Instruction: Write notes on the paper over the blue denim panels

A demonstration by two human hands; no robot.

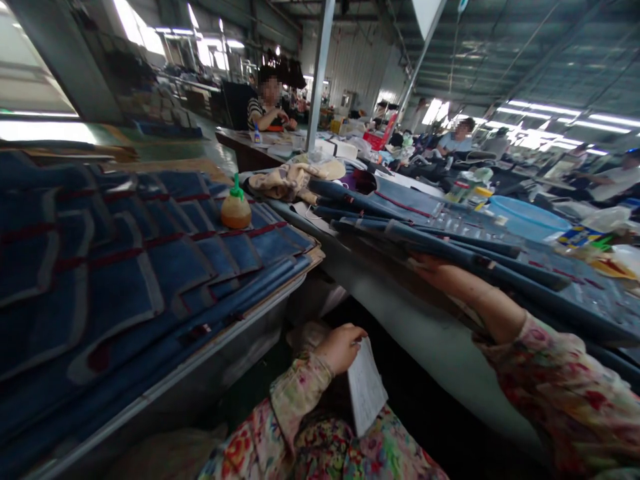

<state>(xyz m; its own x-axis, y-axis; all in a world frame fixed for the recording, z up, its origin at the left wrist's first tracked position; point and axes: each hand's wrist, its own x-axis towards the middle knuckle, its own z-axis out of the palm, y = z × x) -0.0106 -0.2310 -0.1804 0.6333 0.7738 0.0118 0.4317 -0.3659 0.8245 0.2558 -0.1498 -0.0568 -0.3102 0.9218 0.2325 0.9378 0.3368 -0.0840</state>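
My left hand (343, 348) is closed on the top edge of a small white notepad (367, 387), which hangs down in front of my floral clothing. Faint markings show on its page. My right hand (440, 275) reaches to the edge of the right-hand table (390, 293), just under the overhanging blue denim pieces (435, 247). Its fingers are dim and partly hidden there, so whether they grip anything cannot be made out.
On the left table, denim pieces (125, 267) with grey edging lie in overlapping rows. A glue bottle (236, 208) with a green tip stands on them. A crumpled cloth (285, 180) and a blue basin (530, 217) are on the right. Co-workers (270, 107) sit farther back.
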